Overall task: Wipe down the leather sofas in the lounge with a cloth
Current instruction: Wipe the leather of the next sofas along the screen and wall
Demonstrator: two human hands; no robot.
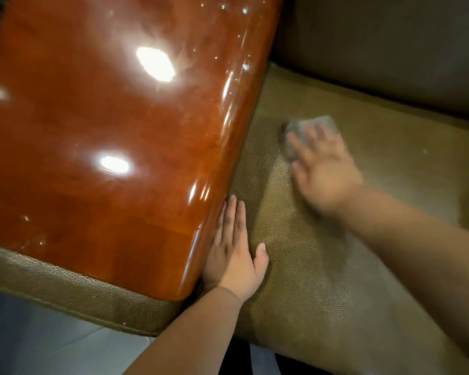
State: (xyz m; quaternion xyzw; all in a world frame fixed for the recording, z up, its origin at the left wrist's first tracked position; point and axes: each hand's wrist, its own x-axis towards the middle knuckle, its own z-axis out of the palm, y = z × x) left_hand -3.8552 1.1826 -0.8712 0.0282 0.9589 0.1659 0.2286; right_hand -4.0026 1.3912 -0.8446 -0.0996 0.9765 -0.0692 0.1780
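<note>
Clearly the biggest thing is the glossy wooden armrest (106, 136), filling the left and far side, with the olive leather sofa seat (309, 266) spreading to the right and a darker backrest (390, 50) beyond. Flat and released, the left hand (234, 250) rests on the seat against the armrest's edge, likely as a brace. Blurred, the right hand (322, 169) presses its spread fingers on the grey cloth (309, 131) farther along the seat, probably mid-wipe.
</note>
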